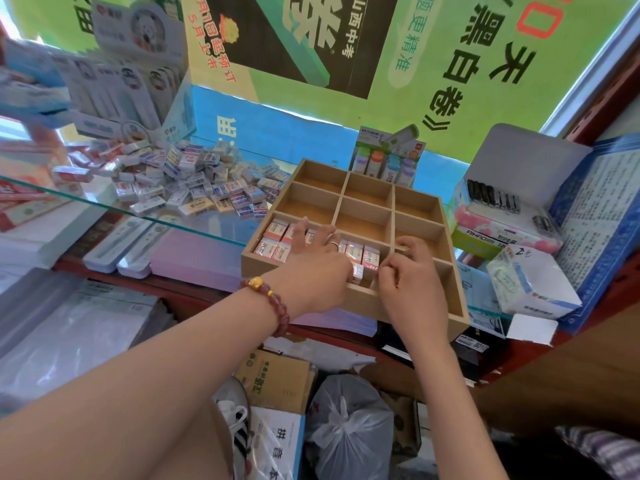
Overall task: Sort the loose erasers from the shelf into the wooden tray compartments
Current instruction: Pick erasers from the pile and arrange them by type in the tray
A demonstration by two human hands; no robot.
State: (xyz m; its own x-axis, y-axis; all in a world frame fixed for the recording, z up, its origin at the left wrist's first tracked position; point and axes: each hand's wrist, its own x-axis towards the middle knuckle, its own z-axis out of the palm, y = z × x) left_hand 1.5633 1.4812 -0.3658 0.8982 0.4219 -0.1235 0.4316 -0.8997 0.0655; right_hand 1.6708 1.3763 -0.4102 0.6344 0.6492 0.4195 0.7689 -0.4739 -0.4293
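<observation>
A wooden tray with a grid of compartments sits on the glass shelf. Its near-left and near-middle compartments hold rows of red-and-white wrapped erasers. My left hand lies over those rows with fingers spread, and an eraser is held under its thumb side. My right hand is curled beside it over the tray's front, fingertips pinching at that same eraser. A large heap of loose erasers lies on the shelf to the left of the tray.
A glue-stick display box stands behind the tray. Open boxes of stationery and a small white carton crowd the right. Pen display packs lean at the back left. Below the shelf lie paper stacks, cartons and a plastic bag.
</observation>
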